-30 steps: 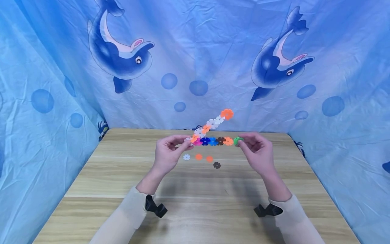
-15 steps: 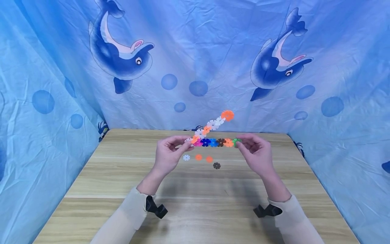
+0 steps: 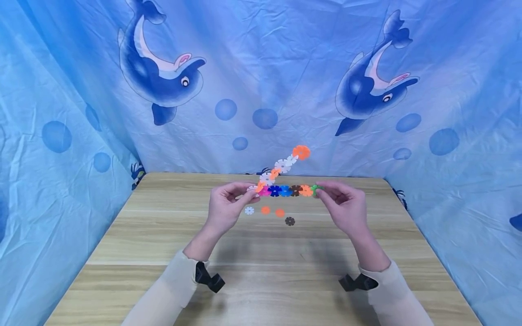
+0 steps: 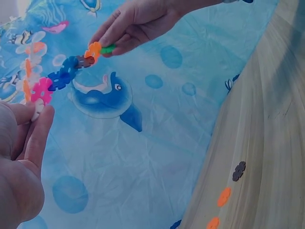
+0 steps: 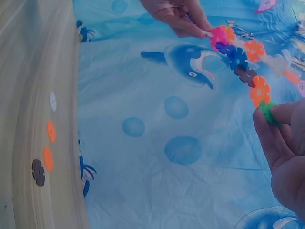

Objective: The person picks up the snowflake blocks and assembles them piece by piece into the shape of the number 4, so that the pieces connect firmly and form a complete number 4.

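Right hand [image 3: 345, 203]: your thumb and fingers pinch the green disc [image 5: 268, 113] at the row's right end.
Left hand [image 3: 225, 203]: your thumb and fingers pinch the white disc [image 4: 37, 111] at the left end.
Green joint: green disc meets the end orange disc [image 3: 306, 190]; you can't tell here if the slots are fully seated.
Likely step: seating or checking that joint; line slot to slot, then push straight along the row, no twist.
Grip tip: pinch green by its outer edge, so your fingers don't cover the slot that takes the orange.
Row: held up between your hands, about level in the head view; from the left end, white, pink disc [image 3: 266, 190], dark blue disc [image 3: 275, 190], lighter blue disc [image 3: 285, 190], brown disc [image 3: 295, 190], orange, green.
Row care: push gently; too much squeeze could buckle the middle joints.
Branch: white and orange discs slant up from near your left fingers to the top orange disc [image 3: 301, 152]; its far end has no hand on it, so tilt slowly or it may sag.
Bench [image 3: 265, 271]: below the row lie a loose white disc [image 3: 249, 210], two loose orange discs [image 3: 279, 213] and a loose dark disc [image 3: 290, 221], apart from each other; don't brush them.
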The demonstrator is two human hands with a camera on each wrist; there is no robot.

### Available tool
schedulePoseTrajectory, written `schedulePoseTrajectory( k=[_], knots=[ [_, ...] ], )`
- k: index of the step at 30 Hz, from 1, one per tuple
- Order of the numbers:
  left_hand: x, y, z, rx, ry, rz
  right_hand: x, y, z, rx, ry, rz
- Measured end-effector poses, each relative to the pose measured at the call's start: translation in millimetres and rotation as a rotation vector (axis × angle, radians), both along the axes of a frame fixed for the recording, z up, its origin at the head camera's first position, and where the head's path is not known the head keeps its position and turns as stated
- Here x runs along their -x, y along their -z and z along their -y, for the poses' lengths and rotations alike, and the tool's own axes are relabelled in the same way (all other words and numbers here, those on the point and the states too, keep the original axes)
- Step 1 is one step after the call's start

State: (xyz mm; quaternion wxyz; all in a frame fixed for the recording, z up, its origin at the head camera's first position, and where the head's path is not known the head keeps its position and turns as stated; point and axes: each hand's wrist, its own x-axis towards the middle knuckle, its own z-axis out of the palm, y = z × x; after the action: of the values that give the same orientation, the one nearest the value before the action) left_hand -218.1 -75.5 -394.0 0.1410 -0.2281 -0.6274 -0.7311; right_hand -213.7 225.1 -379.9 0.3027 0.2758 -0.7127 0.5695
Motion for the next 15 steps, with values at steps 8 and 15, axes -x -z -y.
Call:
schedulePoseTrajectory(
  k=[8, 15],
  knots=[
    [1.4, -1.2, 1.3, 0.003, 0.012, 0.053, -2.5, -6.7, 1.7, -0.018, -0.013, -0.017],
    [1.4, -0.9, -0.3, -0.026, 0.027, 0.07, 0.0, -9.2, 2.1, -0.017, -0.016, -0.04]
  ],
)
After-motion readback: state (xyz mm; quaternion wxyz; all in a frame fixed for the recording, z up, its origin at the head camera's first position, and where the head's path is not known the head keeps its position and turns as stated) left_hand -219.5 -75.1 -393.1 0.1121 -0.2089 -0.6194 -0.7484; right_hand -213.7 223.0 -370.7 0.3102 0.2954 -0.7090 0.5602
